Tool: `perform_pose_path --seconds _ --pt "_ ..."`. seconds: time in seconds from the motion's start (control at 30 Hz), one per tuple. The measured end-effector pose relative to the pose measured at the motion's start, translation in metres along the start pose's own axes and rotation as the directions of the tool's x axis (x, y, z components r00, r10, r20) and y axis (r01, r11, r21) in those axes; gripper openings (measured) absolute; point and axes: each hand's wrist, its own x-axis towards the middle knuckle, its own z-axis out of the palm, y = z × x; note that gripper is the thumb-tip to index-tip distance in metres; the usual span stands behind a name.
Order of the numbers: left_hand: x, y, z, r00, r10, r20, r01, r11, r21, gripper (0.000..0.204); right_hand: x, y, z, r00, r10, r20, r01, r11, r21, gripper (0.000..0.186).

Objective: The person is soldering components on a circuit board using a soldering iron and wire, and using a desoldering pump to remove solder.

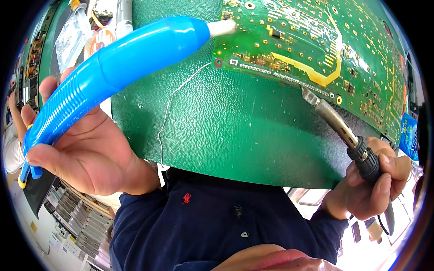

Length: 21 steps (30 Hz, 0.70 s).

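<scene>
Blue ribbed plastic desoldering pump (pixel 118 70), clasped in the left hand (pixel 97 153), reaches over a green circuit board (pixel 300 43); the right hand (pixel 382 180) pinches a black-handled metal soldering iron (pixel 337 122) at the board's near edge.

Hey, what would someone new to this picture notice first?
The bright blue tool in the left hand, slanting across the upper left, stands out most. Next comes the soldering iron in the right hand, its tip near the lower edge of the green circuit board at upper right.

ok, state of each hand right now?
Left hand: holding the blue solder sucker.
Right hand: closed around the soldering iron by its black grip.
</scene>
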Motion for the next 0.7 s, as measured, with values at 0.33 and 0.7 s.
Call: perform_pose_path --seconds 0.33,0.7 --pt "0.002 -0.001 0.004 1.0 -0.025 -0.001 0.025 1.0 0.009 0.046 0.004 0.0 0.0 0.999 0.034 0.038 -0.035 0.999 0.028 0.026" --pt "0.006 -0.001 0.006 1.0 -0.028 0.008 0.027 0.999 0.026 0.045 0.007 0.0 -0.006 0.998 0.053 -0.036 -0.05 0.995 0.09 0.023"
